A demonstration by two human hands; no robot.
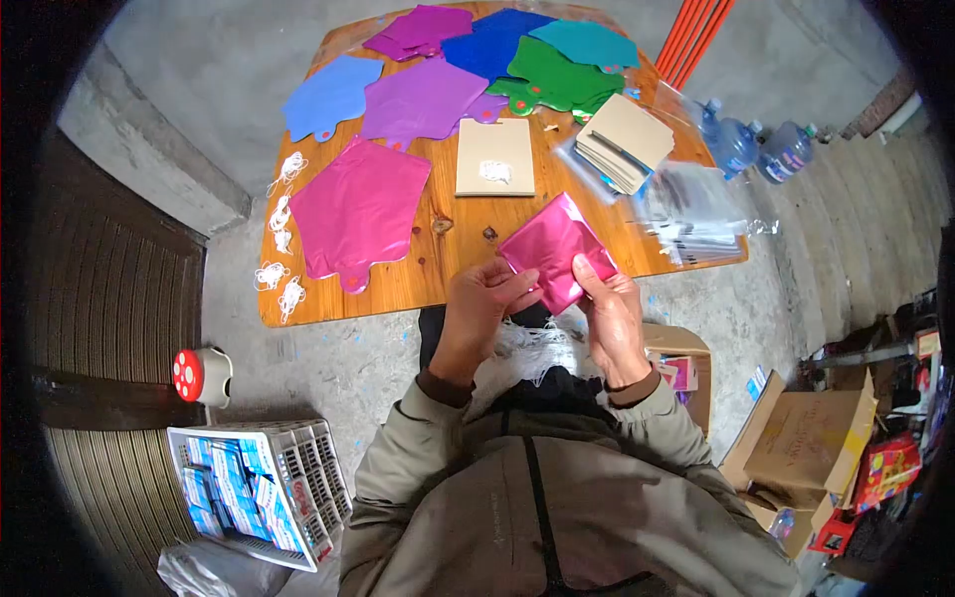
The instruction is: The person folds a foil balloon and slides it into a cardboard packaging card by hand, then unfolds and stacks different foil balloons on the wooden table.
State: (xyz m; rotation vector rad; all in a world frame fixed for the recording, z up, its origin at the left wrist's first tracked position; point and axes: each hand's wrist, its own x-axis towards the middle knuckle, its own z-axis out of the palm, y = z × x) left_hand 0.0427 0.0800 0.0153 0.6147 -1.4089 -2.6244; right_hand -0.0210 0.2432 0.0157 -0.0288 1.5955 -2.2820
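Observation:
A folded, shiny pink foil sheet (557,249) is held up just past the table's front edge. My left hand (487,303) pinches its lower left side between thumb and fingers. On its right side, my right hand (609,313) grips it with the thumb on top. A large pink foil piece (360,214) lies flat to the left on the wooden table (438,269). Beyond the held sheet is a beige card (480,149) with a small white bundle (495,172) on it. White strings (537,350) hang over my lap.
Purple (418,99), blue (492,45) and green (557,75) foil pieces cover the table's far side. String bundles (282,212) line its left edge. Stacked cards (622,144) and clear bags (691,209) lie right. A crate (323,478) and cardboard boxes (806,438) stand on the floor.

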